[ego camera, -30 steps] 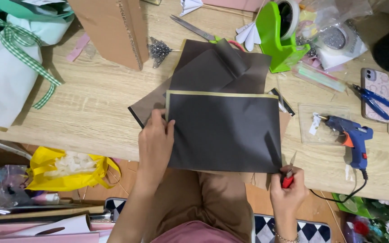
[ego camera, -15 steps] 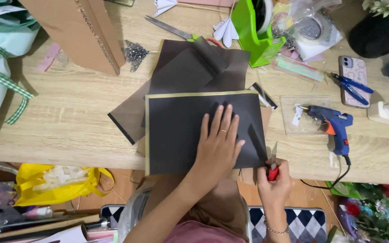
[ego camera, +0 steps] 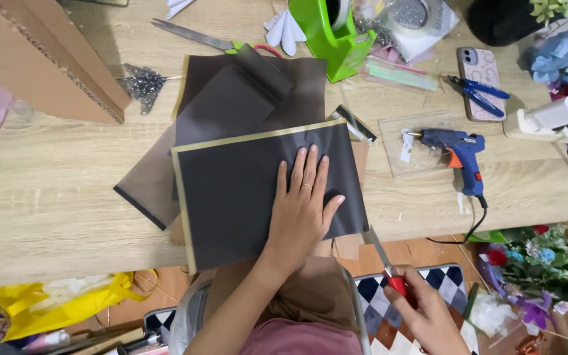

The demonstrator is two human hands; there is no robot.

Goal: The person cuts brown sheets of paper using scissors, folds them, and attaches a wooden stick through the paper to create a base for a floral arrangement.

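Observation:
A dark sheet with gold edging [ego camera: 231,190] lies on the wooden table [ego camera: 54,197], overhanging the near edge. My left hand [ego camera: 304,204] presses flat on its right half, fingers spread. My right hand [ego camera: 422,315] holds red-handled scissors [ego camera: 382,260] below the table edge, blades pointing up at the sheet's lower right corner. More dark sheets [ego camera: 231,92] lie under and behind it.
A blue glue gun [ego camera: 458,154] rests on a clear mat to the right, its cord hanging off the edge. Behind stand a green tape dispenser [ego camera: 333,36], scissors [ego camera: 195,36], a phone [ego camera: 478,82] and blue pliers [ego camera: 481,92]. A cardboard box [ego camera: 47,59] sits back left.
My left hand moved from the sheet's left side to its right half and pressed flat. The right hand with the scissors dropped lower, under the table edge.

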